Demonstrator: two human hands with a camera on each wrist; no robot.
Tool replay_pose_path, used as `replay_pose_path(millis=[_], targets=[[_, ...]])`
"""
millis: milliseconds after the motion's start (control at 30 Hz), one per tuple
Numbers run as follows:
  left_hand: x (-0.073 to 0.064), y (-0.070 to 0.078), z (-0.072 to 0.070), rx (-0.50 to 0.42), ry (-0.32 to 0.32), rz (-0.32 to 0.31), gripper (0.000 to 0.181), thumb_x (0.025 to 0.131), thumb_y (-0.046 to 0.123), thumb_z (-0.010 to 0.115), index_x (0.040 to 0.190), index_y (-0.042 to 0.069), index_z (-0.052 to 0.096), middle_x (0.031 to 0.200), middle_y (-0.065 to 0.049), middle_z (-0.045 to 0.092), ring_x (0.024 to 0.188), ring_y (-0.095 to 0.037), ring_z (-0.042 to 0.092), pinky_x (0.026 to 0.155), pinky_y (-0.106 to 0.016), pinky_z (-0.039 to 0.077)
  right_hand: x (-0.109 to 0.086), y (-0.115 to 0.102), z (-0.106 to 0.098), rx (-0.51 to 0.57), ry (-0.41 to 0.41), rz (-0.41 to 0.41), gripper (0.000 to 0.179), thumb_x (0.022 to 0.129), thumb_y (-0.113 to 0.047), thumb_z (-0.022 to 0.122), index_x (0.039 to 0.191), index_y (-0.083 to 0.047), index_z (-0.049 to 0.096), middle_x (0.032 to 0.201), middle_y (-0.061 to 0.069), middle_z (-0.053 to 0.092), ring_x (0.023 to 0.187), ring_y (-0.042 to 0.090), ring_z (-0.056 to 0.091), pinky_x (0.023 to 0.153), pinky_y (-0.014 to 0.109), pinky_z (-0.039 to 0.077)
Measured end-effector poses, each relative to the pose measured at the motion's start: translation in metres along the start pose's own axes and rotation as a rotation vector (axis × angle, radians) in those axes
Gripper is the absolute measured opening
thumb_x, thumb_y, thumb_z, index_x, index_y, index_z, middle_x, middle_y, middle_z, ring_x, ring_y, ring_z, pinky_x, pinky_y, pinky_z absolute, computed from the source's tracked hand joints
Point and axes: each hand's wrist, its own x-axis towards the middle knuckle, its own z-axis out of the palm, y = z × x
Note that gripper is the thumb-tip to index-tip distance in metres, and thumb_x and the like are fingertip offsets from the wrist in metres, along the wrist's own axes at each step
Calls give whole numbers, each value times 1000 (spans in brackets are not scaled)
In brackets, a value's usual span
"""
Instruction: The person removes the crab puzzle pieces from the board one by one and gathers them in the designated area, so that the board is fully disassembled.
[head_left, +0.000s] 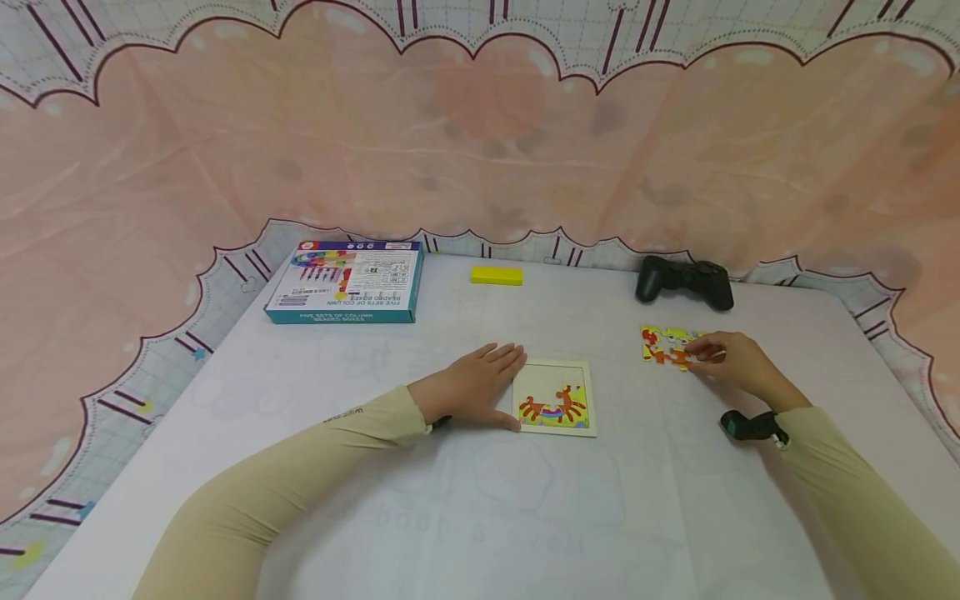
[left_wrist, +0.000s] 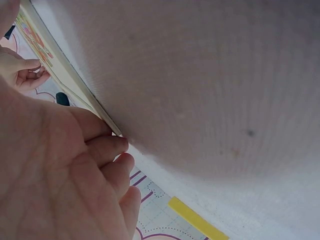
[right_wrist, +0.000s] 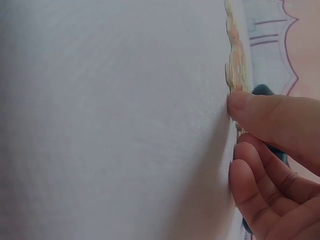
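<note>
A square, pale puzzle tray (head_left: 592,402) lies on the table, its lower part filled with joined jigsaw pieces (head_left: 553,408) showing orange animals and a rainbow. My left hand (head_left: 480,387) rests along the tray's left side, fingers stretched out and thumb by the near corner. In the left wrist view the fingertips touch the tray edge (left_wrist: 95,102). To the right, several loose jigsaw pieces (head_left: 660,337) in yellow, red and orange lie close together. My right hand (head_left: 731,362) pinches a piece at their right end between thumb and fingers, which hide most of it.
A black game controller (head_left: 684,282) sits behind the loose pieces. A yellow block (head_left: 497,276) lies at the back centre. Back left is a flat teal-edged box (head_left: 345,283). A patterned cloth (head_left: 480,150) hangs behind the white table (head_left: 450,508).
</note>
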Motion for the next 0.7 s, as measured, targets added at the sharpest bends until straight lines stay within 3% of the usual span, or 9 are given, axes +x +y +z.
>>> replay_pose_path(millis=[700], targets=[[-1,0,-1,-6,-7,1,104,80,74,46,152,8,10,160,-6,10,148,-20,9,122,-36,7,2,-3,-2,-10,-24,25,31,82,-12,70,107,7,64,92,18,65,89,30,61,81,45,53]])
